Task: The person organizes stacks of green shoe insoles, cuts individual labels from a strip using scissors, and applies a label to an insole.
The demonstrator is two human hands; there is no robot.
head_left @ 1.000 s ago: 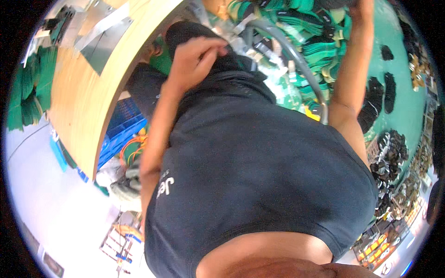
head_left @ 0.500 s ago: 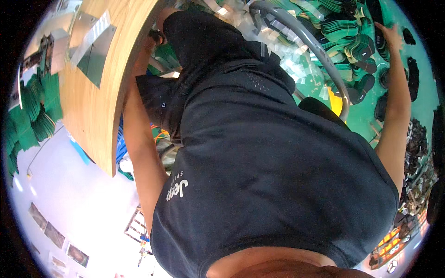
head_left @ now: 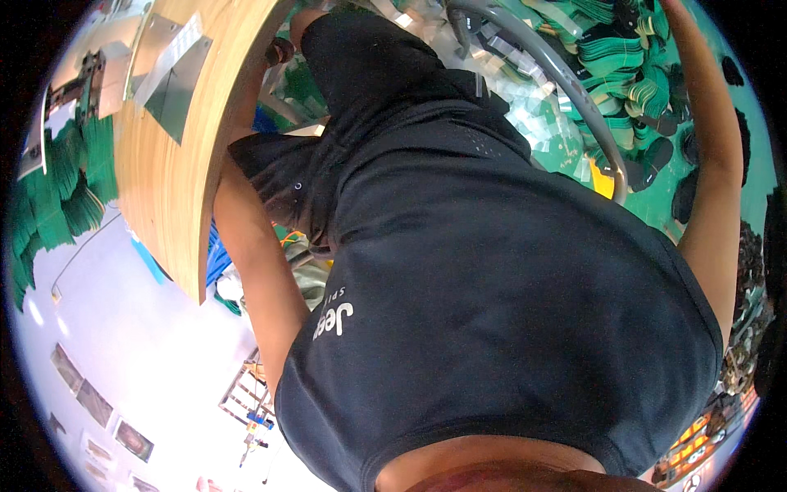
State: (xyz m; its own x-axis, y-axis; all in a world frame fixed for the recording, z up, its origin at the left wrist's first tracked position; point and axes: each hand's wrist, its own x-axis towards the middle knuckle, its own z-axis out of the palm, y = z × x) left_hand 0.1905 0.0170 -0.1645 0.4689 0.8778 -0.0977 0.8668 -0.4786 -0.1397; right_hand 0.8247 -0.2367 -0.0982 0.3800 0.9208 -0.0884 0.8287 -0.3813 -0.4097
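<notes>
My right arm [head_left: 717, 139] stretches forward along the right side and runs out of the picture at the top, so its hand is cut off. Beside that arm lie stacks of green, insole-shaped pieces [head_left: 611, 56] with dark ones among them. My left arm [head_left: 258, 246] reaches forward past the edge of a wooden tabletop [head_left: 168, 189]. Its far end passes behind the leg of my black shorts [head_left: 369, 57]; the hand is hidden, and what it touches cannot be seen. A dark band [head_left: 279, 52] shows in the shadow near the table edge.
A bent metal plate [head_left: 170, 90] sits on the tabletop. A grey curved tube [head_left: 566, 74] arches beside my legs, over a heap of clear plastic scraps [head_left: 529, 107] on the green floor. More green stacks [head_left: 70, 189] stand at the far left. A dark pile [head_left: 748, 287] lies at the right.
My right arm has reached further forward; its hand, earlier visible by the dark insole-shaped pieces, has left the picture at the top. My body and view have shifted slightly.
</notes>
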